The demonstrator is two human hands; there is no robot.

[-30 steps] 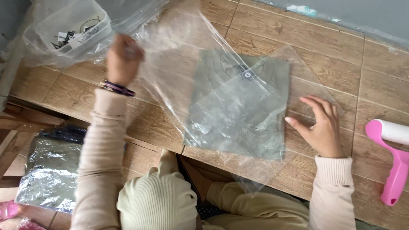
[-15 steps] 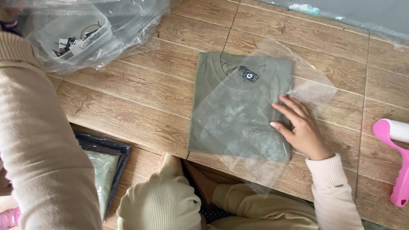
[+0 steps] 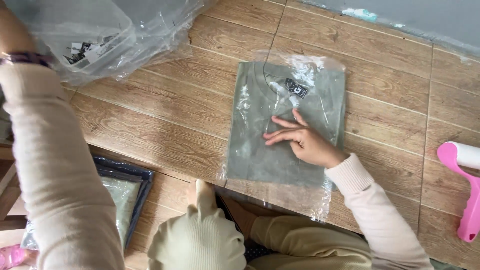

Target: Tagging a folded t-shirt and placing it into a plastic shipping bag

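While the right hand [image 3: 305, 141] lies flat and unclenched, fingers spread, on a clear plastic bag [image 3: 285, 195], the folded green shirt [image 3: 255, 145] sits under it at the middle of the frame on the wood-look floor [image 3: 165, 115]. At the upper left, the left arm reaches toward a plastic-wrapped tub [image 3: 95, 42]; its hand is cut off, so I cannot tell its grip. At the right edge lies a pink lint roller [image 3: 467, 187].

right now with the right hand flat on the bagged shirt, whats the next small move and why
Probably slide the right hand down toward the near edge, pressing air out. The clear plastic bag lies over the folded green shirt with wrinkles and loose film past the hem, and the fingers rest mid-shirt. The left hand is out of view.
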